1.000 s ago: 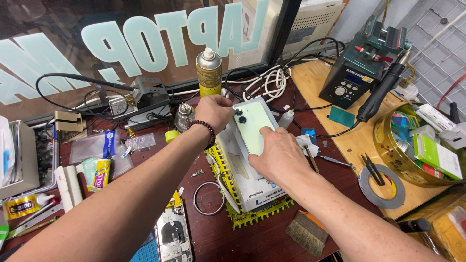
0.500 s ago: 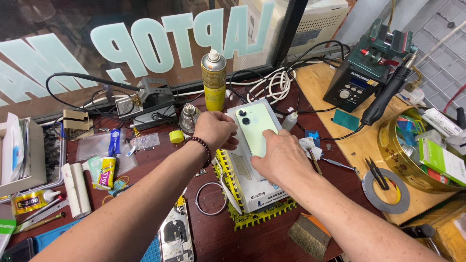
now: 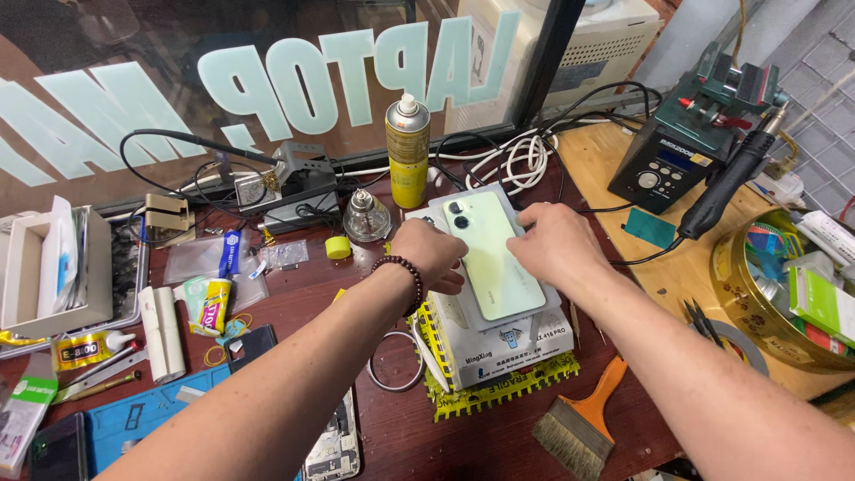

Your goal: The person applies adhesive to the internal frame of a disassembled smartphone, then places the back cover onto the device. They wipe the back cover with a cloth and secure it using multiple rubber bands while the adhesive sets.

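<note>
We press our left hand [image 3: 435, 254] and right hand [image 3: 559, 242], fingers curled, against the 2 long edges of the pale green phone [image 3: 492, 256], lying face down on the grey heating plate [image 3: 499, 312]; bare table [image 3: 499, 445] lies in front.

A pale green smartphone [image 3: 492, 256] lies face down, its back up, with two round camera lenses at its far left corner. It rests flat and slightly slanted on a white box-shaped heating plate [image 3: 499, 334], which stands on a yellow mat [image 3: 525, 385] mid-worktop.
</note>
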`<state>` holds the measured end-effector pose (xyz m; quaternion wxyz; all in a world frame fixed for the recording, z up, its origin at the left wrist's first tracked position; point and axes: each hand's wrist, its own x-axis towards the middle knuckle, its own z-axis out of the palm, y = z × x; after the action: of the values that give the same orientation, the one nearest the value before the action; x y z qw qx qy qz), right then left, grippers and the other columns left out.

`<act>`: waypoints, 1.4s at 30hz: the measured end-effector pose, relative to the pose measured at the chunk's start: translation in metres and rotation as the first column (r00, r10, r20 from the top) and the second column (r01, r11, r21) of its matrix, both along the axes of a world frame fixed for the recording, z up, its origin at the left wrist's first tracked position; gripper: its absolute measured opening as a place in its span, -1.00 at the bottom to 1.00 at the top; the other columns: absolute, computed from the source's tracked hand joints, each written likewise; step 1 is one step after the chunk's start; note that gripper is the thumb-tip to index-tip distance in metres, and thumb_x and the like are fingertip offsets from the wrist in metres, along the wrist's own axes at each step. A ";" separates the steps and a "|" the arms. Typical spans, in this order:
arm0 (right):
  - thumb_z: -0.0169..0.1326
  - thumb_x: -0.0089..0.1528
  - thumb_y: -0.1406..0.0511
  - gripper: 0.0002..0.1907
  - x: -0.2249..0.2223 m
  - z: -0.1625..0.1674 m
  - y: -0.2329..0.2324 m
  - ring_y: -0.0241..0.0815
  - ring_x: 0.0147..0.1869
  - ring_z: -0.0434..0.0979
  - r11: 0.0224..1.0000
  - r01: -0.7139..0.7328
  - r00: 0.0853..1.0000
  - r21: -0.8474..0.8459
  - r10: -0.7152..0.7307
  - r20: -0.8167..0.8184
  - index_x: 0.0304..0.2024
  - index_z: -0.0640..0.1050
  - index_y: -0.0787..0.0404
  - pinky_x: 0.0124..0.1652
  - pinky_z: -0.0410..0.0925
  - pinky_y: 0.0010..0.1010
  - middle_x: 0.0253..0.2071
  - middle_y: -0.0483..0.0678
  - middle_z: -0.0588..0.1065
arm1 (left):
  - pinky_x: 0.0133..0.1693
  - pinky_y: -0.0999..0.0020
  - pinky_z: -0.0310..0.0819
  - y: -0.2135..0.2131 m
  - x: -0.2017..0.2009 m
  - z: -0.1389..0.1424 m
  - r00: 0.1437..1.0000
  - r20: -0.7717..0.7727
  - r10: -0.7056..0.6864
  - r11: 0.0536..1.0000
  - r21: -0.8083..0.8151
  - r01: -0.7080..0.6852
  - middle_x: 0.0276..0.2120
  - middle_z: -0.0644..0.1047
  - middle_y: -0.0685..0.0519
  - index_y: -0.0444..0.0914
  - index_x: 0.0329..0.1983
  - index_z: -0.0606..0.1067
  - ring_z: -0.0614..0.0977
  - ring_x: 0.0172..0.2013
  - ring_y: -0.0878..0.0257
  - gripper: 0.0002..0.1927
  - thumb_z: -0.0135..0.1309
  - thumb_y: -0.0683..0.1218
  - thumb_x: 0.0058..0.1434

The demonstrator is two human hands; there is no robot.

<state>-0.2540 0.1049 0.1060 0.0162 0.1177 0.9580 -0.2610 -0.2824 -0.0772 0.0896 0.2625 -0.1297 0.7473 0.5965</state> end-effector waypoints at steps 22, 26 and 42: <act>0.38 0.06 0.31 -0.74 -0.032 -0.015 0.041 -0.27 -0.41 0.56 0.920 0.035 0.983 -0.390 0.038 0.177 -0.28 0.63 0.33 -0.46 0.47 -0.40 -0.37 -0.03 0.59 | -0.50 0.23 0.62 0.047 0.012 -0.003 0.994 -0.023 0.111 0.974 -0.196 -0.113 -0.39 0.63 -0.06 -0.41 -0.27 0.61 0.64 -0.50 0.20 -0.65 0.39 -0.06 0.00; 0.34 0.12 0.31 -0.78 -0.036 -0.016 0.049 -0.25 -0.34 0.58 0.904 0.051 0.972 -0.424 0.053 0.228 -0.27 0.63 0.33 -0.42 0.46 -0.42 -0.34 -0.03 0.60 | -0.47 0.16 0.62 0.053 0.007 -0.010 0.992 0.005 0.129 0.991 -0.042 -0.128 -0.40 0.61 -0.10 -0.44 -0.24 0.53 0.67 -0.49 0.12 -0.65 0.37 -0.13 0.03; 0.29 0.17 0.24 -0.75 -0.031 -0.002 0.055 -0.27 -0.27 0.57 0.827 0.031 0.983 -0.562 0.076 0.167 -0.18 0.65 0.25 -0.25 0.45 -0.34 -0.29 -0.06 0.62 | -0.22 0.14 0.68 0.059 0.007 -0.003 0.977 0.156 0.143 0.932 0.310 -0.186 -0.19 0.66 -0.04 -0.27 -0.08 0.56 0.72 -0.25 0.13 -0.78 0.19 -0.20 0.19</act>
<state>-0.2851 0.1598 0.1042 0.1408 0.1198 0.8345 -0.5191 -0.2752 -0.0177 0.0867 0.2777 -0.1861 0.6073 0.7208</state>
